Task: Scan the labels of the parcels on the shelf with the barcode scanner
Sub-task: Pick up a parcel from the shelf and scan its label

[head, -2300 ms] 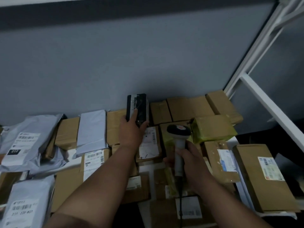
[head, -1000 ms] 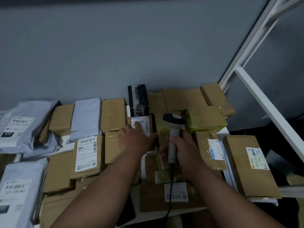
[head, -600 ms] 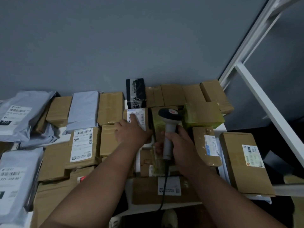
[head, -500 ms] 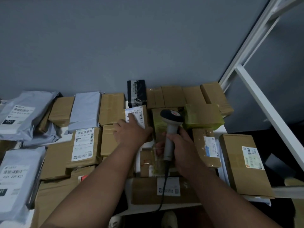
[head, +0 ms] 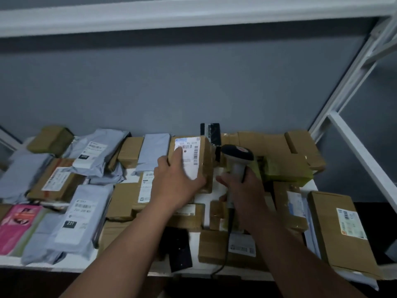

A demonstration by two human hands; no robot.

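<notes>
My left hand (head: 176, 183) grips a small brown cardboard parcel (head: 205, 160) and holds it tilted up off the pile, its white barcode label (head: 190, 155) facing me. My index finger lies across the label's left side. Just to the right, my right hand (head: 242, 188) is wrapped round the grey handle of the barcode scanner (head: 236, 157), whose dark head sits level with the parcel's right edge. The scanner's black cable (head: 227, 244) runs down over the shelf's front edge.
The white shelf (head: 199, 269) is crowded with brown boxes and grey mailer bags (head: 79, 220). A black box (head: 211, 133) stands upright at the back wall. A yellow-taped parcel (head: 287, 168) lies right of the scanner, a labelled flat box (head: 341, 231) far right, a pink packet (head: 17, 224) far left. White frame posts rise right.
My left hand has lifted the labelled brown parcel up from the pile and tilted its label toward me. The view has widened leftward, and the shelf above has come into sight.
</notes>
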